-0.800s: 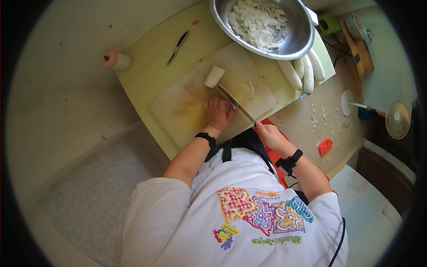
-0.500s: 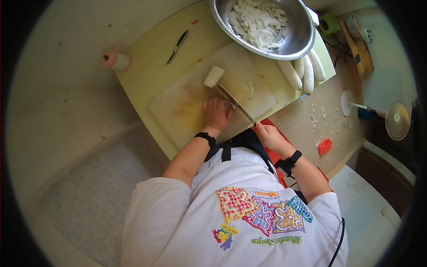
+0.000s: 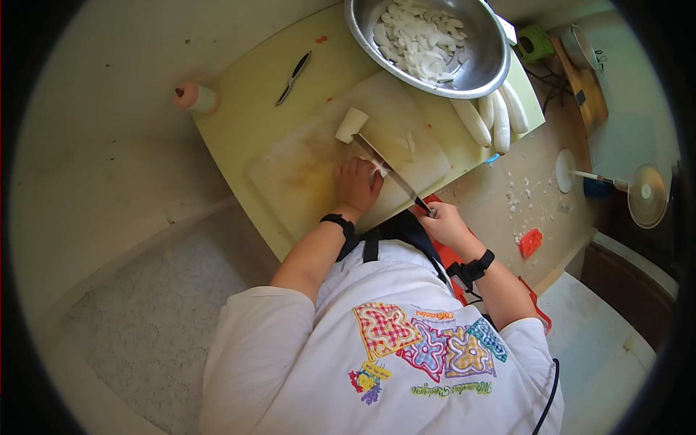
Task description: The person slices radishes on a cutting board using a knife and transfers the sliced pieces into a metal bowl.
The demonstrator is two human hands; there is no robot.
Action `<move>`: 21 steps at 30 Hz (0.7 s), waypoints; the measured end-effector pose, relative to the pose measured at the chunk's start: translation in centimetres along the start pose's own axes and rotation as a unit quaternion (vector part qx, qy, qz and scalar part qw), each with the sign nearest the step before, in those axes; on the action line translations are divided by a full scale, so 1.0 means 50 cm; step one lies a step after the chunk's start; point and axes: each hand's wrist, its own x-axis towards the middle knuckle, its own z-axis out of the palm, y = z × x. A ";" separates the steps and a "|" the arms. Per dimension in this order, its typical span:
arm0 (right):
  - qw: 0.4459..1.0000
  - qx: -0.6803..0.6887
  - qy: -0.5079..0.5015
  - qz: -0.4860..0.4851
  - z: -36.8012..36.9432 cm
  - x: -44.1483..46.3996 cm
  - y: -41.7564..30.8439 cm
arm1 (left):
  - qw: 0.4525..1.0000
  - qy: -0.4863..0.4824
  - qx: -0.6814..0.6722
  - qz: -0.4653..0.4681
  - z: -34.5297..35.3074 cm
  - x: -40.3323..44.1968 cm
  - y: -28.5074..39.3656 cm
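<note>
My right hand grips the handle of a kitchen knife. Its blade slants up and left over the cutting board, and the tip comes close to a peeled chunk of white radish. Beside the blade, my left hand rests with bent fingers on a piece of white radish, mostly covered by the hand. To the right of the blade, a few thin pale slices lie on the board.
A large metal bowl with white slices stands at the table's far side. Several peeled white radishes lie beside it. A peeler-like tool and a pink-topped bottle are at the left. A fan stands at the right.
The knife has turned so more of its blade face shows, and its handle has shifted slightly right and down with my right hand. My left hand stays at nearly the same spot.
</note>
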 end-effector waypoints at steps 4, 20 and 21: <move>1.000 -0.018 0.000 -0.004 0.004 0.004 0.000 | 1.000 -0.001 0.008 0.003 -0.003 0.003 0.000; 0.998 -0.059 -0.011 0.029 0.010 -0.005 -0.033 | 1.000 0.024 0.004 -0.005 0.006 0.006 -0.003; 0.998 -0.059 -0.012 0.030 0.009 -0.003 -0.031 | 1.000 0.024 0.004 -0.005 0.005 0.006 -0.001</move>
